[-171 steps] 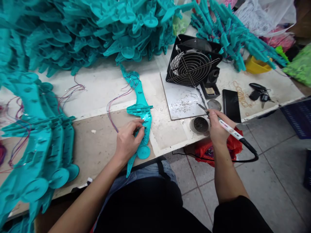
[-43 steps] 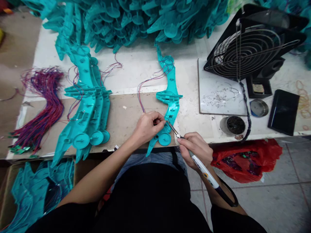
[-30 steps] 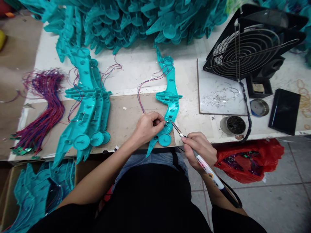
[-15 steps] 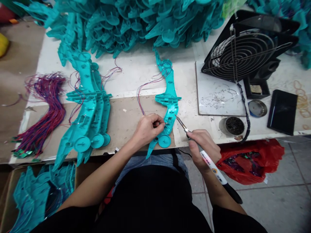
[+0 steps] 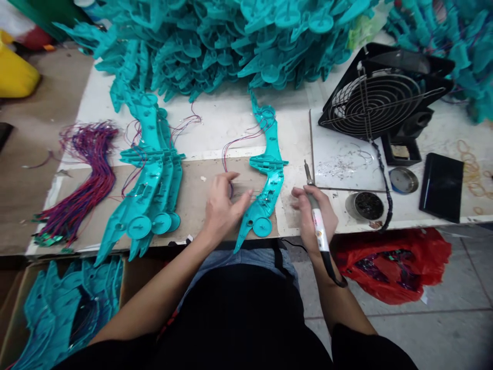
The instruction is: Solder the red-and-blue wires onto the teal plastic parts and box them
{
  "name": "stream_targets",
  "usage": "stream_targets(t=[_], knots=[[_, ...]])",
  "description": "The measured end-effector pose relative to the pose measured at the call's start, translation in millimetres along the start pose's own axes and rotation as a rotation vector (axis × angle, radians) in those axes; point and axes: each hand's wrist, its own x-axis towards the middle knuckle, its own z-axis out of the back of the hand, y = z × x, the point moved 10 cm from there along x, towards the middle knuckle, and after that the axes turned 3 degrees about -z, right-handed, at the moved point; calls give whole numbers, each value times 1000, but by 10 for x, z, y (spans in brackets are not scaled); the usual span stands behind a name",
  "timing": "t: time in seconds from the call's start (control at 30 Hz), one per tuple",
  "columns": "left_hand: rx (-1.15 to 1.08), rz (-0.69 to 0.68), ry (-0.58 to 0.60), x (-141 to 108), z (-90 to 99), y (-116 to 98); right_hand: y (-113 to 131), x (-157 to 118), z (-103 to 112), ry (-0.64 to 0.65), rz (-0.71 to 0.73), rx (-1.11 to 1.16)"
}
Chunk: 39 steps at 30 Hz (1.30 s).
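Observation:
A teal plastic bow-shaped part (image 5: 272,146) lies on the bench in front of me, with thin red and blue wires (image 5: 227,149) trailing from its upper end. Just left of its lower half is my left hand (image 5: 220,205), thumb and fingers spread. Faint thin strands show between that hand and the part; whether they touch the fingers is unclear. My right hand (image 5: 318,216) grips a white-handled soldering iron (image 5: 318,221) to the right of the part. The iron's metal tip points up and away, apart from the teal plastic.
Several similar teal parts (image 5: 148,169) stand stacked at left, beside a wire bundle (image 5: 90,174). A large teal pile (image 5: 215,41) fills the back. At right are a black fan (image 5: 370,103), a white tile (image 5: 339,154), a tin (image 5: 365,205) and a black box (image 5: 441,186). A red bag (image 5: 419,282) lies below.
My left hand has opened and drawn back left from the part. The soldering iron has moved off the part to the right, its tip now turned upward. The view has shifted slightly.

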Motion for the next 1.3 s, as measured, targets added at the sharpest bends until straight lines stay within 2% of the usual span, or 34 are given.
stream_targets(t=[0.07,0.17,0.3,0.43,0.5,0.6,0.67,0.73,0.8,0.87,0.9,0.93,1.03,1.1,1.23,1.3], knots=[[34,108,-45,4,90,217,-17,81,-180,57,-23,60],[129,175,9,113,58,405,4,121,-447,136,-6,109],[403,162,51,377,42,399,29,38,-690,225,2,172],[483,149,144,502,64,388,44,-2,-736,241,26,173],[419,202,157,472,157,450,30,16,-728,238,31,169],[107,352,158,351,306,568,4,47,-726,238,34,178],[-122,393,167,276,374,535,-12,57,-728,237,36,183],[-246,367,180,224,438,415,-24,59,-730,232,38,179],[-245,316,283,157,409,284,-35,56,-733,231,41,182],[-112,251,425,86,317,209,-45,54,-732,230,38,197],[-18,207,439,86,307,196,-51,56,-726,227,36,203],[73,159,393,125,335,190,-55,59,-717,222,33,205],[191,94,71,332,505,206,-55,88,-677,196,30,204],[156,159,2,462,423,296,-44,121,-656,178,27,218],[170,332,153,669,-12,434,-24,181,-678,165,11,282],[224,357,187,736,-111,428,-27,186,-737,178,-9,313]])
